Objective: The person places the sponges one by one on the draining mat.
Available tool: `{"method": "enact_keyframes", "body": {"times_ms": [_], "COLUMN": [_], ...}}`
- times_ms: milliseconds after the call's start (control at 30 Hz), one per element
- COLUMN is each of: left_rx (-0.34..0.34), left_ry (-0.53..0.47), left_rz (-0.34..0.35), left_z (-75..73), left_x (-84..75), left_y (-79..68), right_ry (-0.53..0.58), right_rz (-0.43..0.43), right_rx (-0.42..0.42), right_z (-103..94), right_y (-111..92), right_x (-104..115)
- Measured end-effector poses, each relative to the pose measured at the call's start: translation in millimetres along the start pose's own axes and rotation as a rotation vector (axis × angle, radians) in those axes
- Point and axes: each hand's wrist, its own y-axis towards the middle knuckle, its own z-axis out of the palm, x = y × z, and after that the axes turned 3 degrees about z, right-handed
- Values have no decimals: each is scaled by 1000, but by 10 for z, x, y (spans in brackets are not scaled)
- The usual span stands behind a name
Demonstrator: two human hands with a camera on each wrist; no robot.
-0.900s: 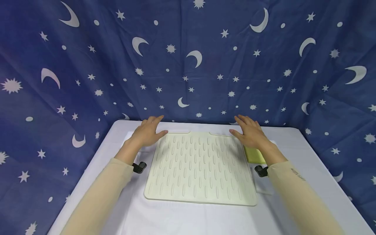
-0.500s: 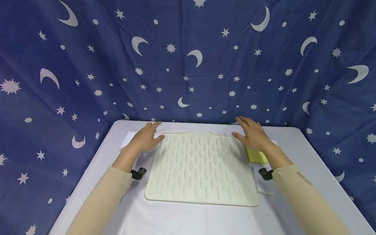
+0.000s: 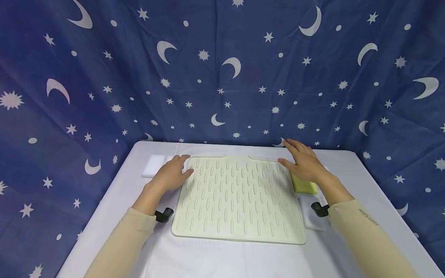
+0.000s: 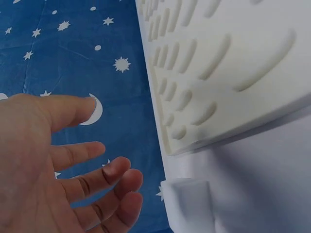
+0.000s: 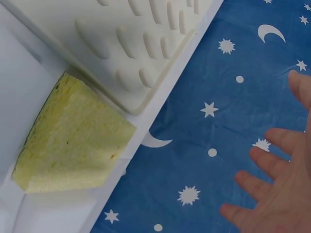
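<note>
A cream ribbed mat (image 3: pixel 238 199) lies flat in the middle of the white table (image 3: pixel 226 262). My left hand (image 3: pixel 172 173) is at the mat's far left edge, fingers straight and loosely spread, holding nothing. My right hand (image 3: pixel 304 162) is over the mat's far right corner, also flat and empty. In the left wrist view the left hand (image 4: pixel 58 179) has spread fingers beside the mat (image 4: pixel 218 63). The right wrist view shows the mat's corner (image 5: pixel 131 43) and the fingers of my right hand (image 5: pixel 277 194) held straight.
A yellow-green sponge (image 3: pixel 305 186) lies beside the mat's right edge, below my right wrist, and appears in the right wrist view as a sponge (image 5: pixel 73 141). A white block (image 3: pixel 154 166) sits far left of the mat. A blue star-and-moon cloth (image 3: pixel 222 77) hangs behind.
My left hand has drawn back toward me along the mat's left edge, uncovering the white block. My right hand has shifted slightly right. The mat has stayed put.
</note>
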Motion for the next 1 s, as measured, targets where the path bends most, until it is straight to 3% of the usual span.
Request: {"method": "enact_keyframes", "body": {"times_ms": [267, 600, 1000], "left_rx": [13, 31, 56], "left_ry": [-36, -75, -110], "left_rz": [-40, -59, -94], "left_z": [119, 253, 368], "left_x": [35, 37, 51], "left_y": [-90, -181, -244], "right_ry": [7, 12, 27], "right_rz": [-27, 11, 14], "right_rx": [19, 73, 72], "right_z": [-20, 12, 55], "right_y": [-69, -96, -141], "right_x": [-55, -229, -414]}}
